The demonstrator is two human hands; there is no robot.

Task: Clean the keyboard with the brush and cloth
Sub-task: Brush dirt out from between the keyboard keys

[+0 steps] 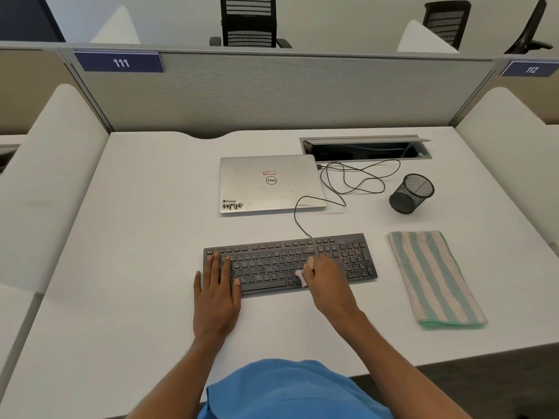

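A black keyboard (357, 255) lies on the white desk, its cable running up to a closed laptop. My left hand (217, 293) rests flat with straight fingers on the keyboard's left end. My right hand (328, 281) grips a small brush (301, 276) with pale pink bristles; the bristles touch the lower keys near the middle of the keyboard. Its wooden handle end shows above my fingers. A folded cloth (434, 278) with green and pink stripes lies on the desk to the right of the keyboard, untouched.
A closed silver laptop (270, 184) sits behind the keyboard, with a loose black cable (360, 179) looping to an open cable hatch (366, 149). A black mesh pen cup (411, 193) stands at the right. Grey partitions ring the desk (145, 225).
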